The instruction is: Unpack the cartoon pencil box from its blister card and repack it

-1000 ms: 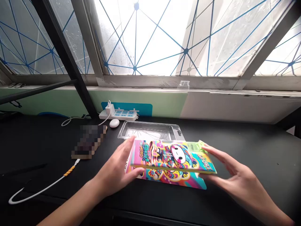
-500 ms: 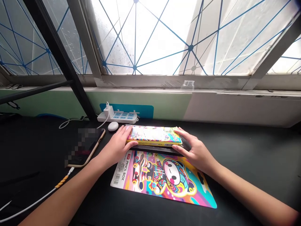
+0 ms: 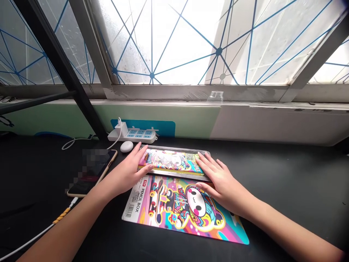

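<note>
A colourful flat box (image 3: pixel 171 161) lies in a shallow dark tray with a clear rim (image 3: pixel 177 148). My left hand (image 3: pixel 125 174) rests on the box's left end, fingers apart. Fingers spread, my right hand (image 3: pixel 220 178) lies over the right end of the box and the tray's edge. Neither hand is wrapped round anything. Just in front, a bright card (image 3: pixel 174 211) printed with a cartoon character and the words PENCIL BOX lies flat, its upper right part under my right hand.
A phone (image 3: pixel 92 174) with a white cable lies at the left. Behind it are a small white round object (image 3: pixel 127 146) and a white power strip (image 3: pixel 136 135). A black slanted post (image 3: pixel 76 87) stands before the window.
The box has sunk down into the tray, and more of the tray's rim shows. My right hand has opened out flatter over its right end. The view has shifted slightly.
</note>
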